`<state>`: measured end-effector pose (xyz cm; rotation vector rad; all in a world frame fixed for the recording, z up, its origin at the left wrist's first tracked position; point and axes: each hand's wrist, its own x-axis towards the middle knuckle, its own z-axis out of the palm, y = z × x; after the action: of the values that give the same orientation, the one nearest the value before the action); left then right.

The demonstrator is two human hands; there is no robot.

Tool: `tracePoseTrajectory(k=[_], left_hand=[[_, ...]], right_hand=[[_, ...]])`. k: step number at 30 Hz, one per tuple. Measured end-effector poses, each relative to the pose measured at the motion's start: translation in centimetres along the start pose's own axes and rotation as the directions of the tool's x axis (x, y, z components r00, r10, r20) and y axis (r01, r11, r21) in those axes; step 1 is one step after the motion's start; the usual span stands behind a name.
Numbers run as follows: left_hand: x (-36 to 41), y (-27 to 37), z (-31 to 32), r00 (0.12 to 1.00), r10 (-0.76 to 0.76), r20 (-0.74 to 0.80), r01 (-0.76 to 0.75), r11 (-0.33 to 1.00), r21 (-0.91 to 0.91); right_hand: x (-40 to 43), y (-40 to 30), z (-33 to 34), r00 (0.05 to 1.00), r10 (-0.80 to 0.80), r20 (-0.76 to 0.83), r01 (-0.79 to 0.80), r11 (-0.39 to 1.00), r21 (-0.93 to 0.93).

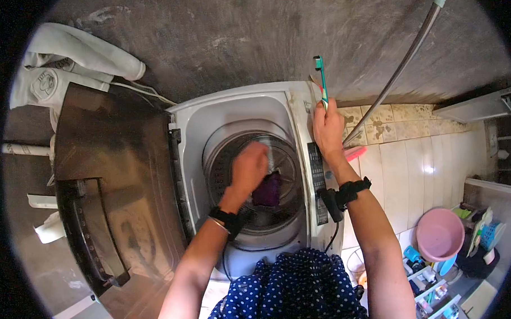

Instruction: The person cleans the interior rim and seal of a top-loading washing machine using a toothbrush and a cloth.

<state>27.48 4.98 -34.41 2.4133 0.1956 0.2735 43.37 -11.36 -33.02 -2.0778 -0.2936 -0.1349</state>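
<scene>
My right hand [328, 124] is closed around the handle of a green and white toothbrush [323, 79], its bristles up, above the right rim of a top-loading washing machine [298, 131]. Beside the toothbrush is another thin reddish item, partly hidden. My left hand [250, 165], somewhat blurred, hangs over the open metal drum [289, 160] with its fingers curled; whether it holds anything does not show. A dark purple cloth [267, 191] lies in the drum, just right of my left wrist. Both wrists wear black straps.
The machine's dark lid [125, 155] stands raised at the left. A grey hose [398, 71] slants down at the right, near a pink object [355, 153] by the machine. A pink basin [440, 234] and a rack of small items [434, 292] are at the lower right. White cloth [86, 48] hangs upper left.
</scene>
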Motion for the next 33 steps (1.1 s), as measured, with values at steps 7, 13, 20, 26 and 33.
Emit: tracePoseTrajectory(k=[7,13,20,26,33], left_hand=[[-4.7,-13.4,9.7,0.6,-0.396,0.695,0.347,0.912,0.22],[-7.4,-17.6,13.7,0.585,-0.443,0.679,0.446,0.875,0.187],[-10.8,-16.0,18.1,0.684,-0.427,0.592,0.332,0.904,0.269],[-15.9,-17.7,22.3,0.829,-0.558,-0.051,0.56,0.822,0.107],[-6.5,-11.0,13.9,0.737,-0.503,0.451,0.455,0.863,0.22]], right_hand=[[-0.3,-0.1,1.1,1.0,-0.012,-0.006,0.013,0.997,0.076],[-0.5,0.0,1.0,0.992,0.095,0.088,-0.117,0.953,0.281],[-0.7,-0.3,0.3,0.975,0.187,0.122,-0.214,0.94,0.266],[-0.6,-1.7,1.0,0.978,0.179,0.111,-0.206,0.918,0.339],[-0.4,-0.4,0.3,0.978,0.18,0.107,-0.205,0.928,0.312]])
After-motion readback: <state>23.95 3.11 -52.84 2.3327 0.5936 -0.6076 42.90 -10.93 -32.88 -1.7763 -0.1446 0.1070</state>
